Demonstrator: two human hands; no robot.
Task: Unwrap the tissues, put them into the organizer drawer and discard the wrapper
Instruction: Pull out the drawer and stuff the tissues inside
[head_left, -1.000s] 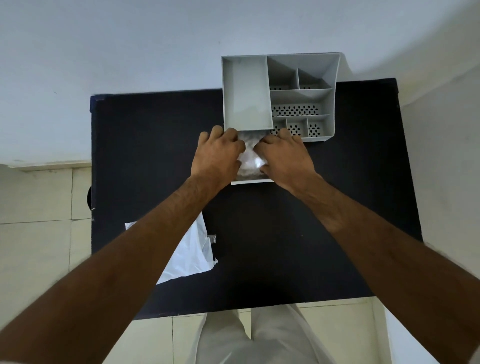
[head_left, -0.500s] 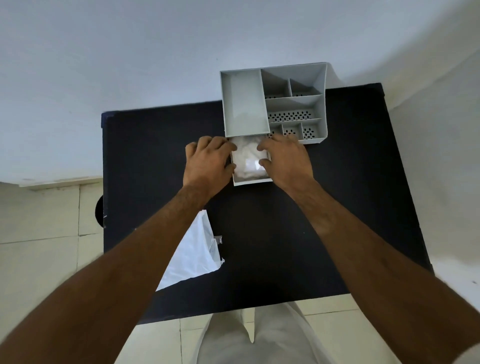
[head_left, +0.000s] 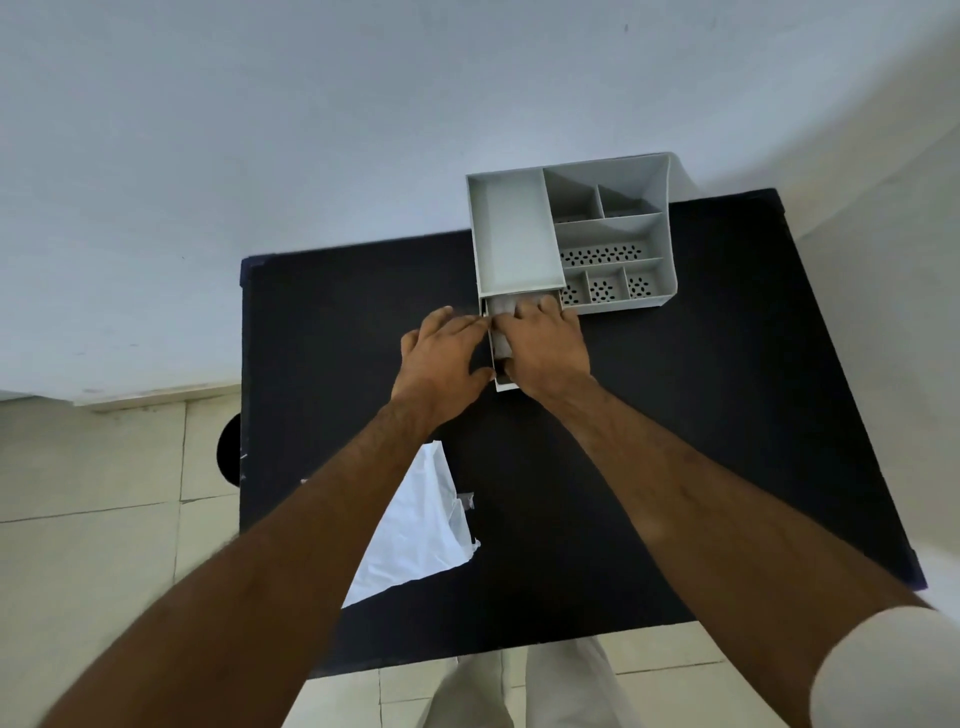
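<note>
A grey organizer (head_left: 517, 236) with several compartments stands at the table's far edge. Its drawer (head_left: 504, 385) is pulled out toward me, and white tissues (head_left: 501, 340) lie inside it. My right hand (head_left: 548, 345) rests flat on top of the tissues, fingers spread and covering most of them. My left hand (head_left: 441, 361) sits against the drawer's left side, fingers touching its rim. The empty white plastic wrapper (head_left: 415, 525) lies on the table near its front left, partly hidden under my left forearm.
The black table (head_left: 701, 415) stands against a pale wall. Its right half and the strip left of the organizer carry nothing. Tiled floor shows to the left and in front, and my light trousers (head_left: 519, 686) below the front edge.
My right hand has slid left over the tissues, covering them and pressing them down in the drawer. My left hand has stayed at the drawer's left side. The camera view shifted.
</note>
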